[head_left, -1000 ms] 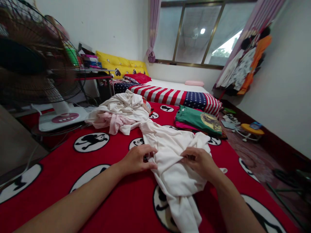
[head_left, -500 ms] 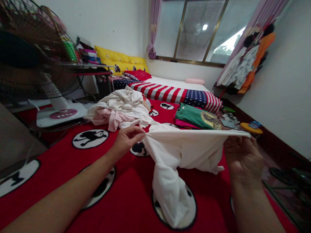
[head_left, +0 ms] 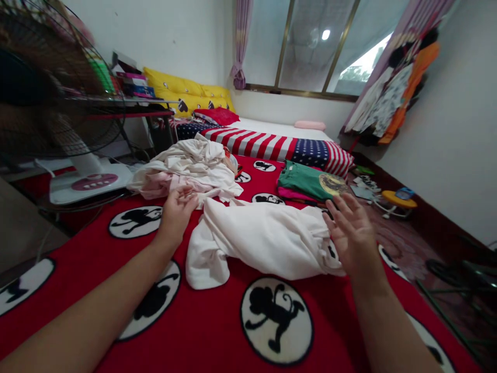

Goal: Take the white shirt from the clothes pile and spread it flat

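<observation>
White garment (head_left: 260, 241) lies bunched between 2 open hands (head_left: 177, 215) (head_left: 353, 238).

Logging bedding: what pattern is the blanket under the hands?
The blanket is red, with black monkeys in white circles; head view.

Two hands (head_left: 177, 215) (head_left: 353, 237), one white garment (head_left: 260, 241), one pedestal fan (head_left: 50, 103).
</observation>
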The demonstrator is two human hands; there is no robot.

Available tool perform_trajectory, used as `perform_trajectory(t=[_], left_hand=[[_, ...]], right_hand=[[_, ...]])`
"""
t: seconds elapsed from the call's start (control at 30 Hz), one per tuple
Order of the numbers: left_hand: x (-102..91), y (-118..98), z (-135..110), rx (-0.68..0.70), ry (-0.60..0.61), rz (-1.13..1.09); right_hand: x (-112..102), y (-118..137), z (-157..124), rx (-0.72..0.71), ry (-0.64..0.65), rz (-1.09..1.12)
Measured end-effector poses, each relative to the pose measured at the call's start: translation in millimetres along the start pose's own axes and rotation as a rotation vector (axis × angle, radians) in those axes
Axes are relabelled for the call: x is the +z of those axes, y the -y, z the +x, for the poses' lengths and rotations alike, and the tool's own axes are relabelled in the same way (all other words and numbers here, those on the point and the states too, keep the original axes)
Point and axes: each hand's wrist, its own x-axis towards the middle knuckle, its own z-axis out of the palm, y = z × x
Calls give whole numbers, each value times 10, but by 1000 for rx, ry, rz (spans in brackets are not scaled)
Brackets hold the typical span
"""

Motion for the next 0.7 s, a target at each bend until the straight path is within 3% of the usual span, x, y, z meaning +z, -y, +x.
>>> perform_trajectory(t=[0.07, 0.1, 0.23, 0.3, 0.33, 0.4, 0.5, 0.6, 0.7], left_hand=[[24, -47, -131, 191, 107, 270], [29, -99, -194, 256, 227, 388], [49, -266, -385, 307, 829, 729], [54, -234, -433, 355, 931, 854], [53, -189, -446, 385, 936, 900], [47, -72, -455, 417, 920, 960], [49, 62, -437, 423, 874, 953], [59, 42, -377, 405, 722, 772], [16, -117, -253, 205, 459, 379]], right_hand=[[-1, 48, -56, -48, 70, -191], [-7, 95, -95, -45, 159, -312], [-34, 187, -222, 28, 733, -844], [-37, 86, -238, -71, 891, -1099], [-38, 6, -233, -142, 885, -1225], [-45, -164, -202, -256, 744, -1438], [-81, -325, -129, -302, 519, -1507], [-151, -321, -68, -188, 391, -1311], [-276, -259, -39, -66, 257, -916]])
